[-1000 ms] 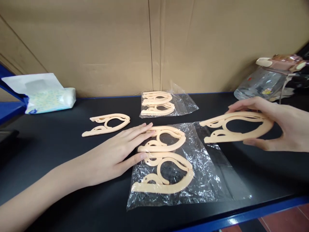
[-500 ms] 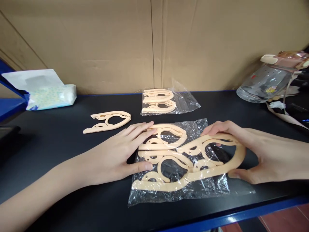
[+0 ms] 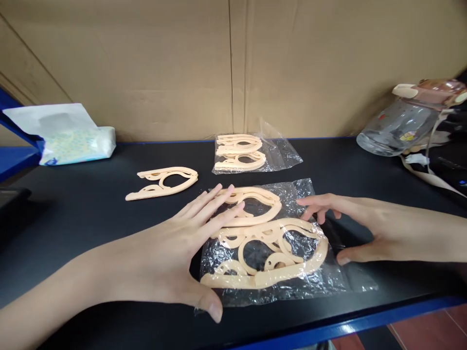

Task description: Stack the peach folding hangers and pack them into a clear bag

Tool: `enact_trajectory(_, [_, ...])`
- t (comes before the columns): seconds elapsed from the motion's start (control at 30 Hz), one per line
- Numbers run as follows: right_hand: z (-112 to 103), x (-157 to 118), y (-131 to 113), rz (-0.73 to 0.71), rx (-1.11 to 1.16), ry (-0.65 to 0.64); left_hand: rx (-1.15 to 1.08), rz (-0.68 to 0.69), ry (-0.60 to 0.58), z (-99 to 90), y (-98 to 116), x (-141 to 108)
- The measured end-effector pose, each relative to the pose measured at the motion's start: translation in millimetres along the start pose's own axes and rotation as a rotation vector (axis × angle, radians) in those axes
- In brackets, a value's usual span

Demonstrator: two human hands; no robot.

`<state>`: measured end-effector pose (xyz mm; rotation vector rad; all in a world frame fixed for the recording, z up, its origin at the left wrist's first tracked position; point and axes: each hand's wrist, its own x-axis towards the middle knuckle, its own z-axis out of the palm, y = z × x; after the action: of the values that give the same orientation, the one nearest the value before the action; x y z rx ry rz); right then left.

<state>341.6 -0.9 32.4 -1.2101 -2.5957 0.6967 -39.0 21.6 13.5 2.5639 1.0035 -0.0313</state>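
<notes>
A clear plastic bag (image 3: pixel 328 279) lies flat in front of me, with cream folding clothes hangers in it. One folded hanger (image 3: pixel 268 218) is at the far side of the bag. Closer to me, another hanger (image 3: pixel 321 248) overlaps one more; whether this upper one is fully under the film I cannot tell. My left hand (image 3: pixel 189 243) rests spread over the bag's left end, fingertips on the far hanger, thumb at the near corner. My right hand (image 3: pixel 350 223) is at the bag's right end, fingers parted and holding nothing.
A loose folded hanger (image 3: pixel 188 183) lies left of the bag. Behind stands a second bag (image 3: pixel 279 158) with several hangers. A tissue pack (image 3: pixel 78 146) is at the back left, a clear water bottle (image 3: pixel 404 121) with a strap at the back right. The black table has a blue edge (image 3: pixel 328 333).
My right hand has let go of the hanger, which has moved left over the lower one in the bag. My left hand has spread wider, its thumb moving toward me.
</notes>
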Motion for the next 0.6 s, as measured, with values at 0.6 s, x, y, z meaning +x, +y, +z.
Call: enact_trajectory(0.6, [26.8, 19.4, -12.1, -0.042, 0.332, 0.018, -0.142, -0.135, -0.216, -5.3, 5.3, 2.8])
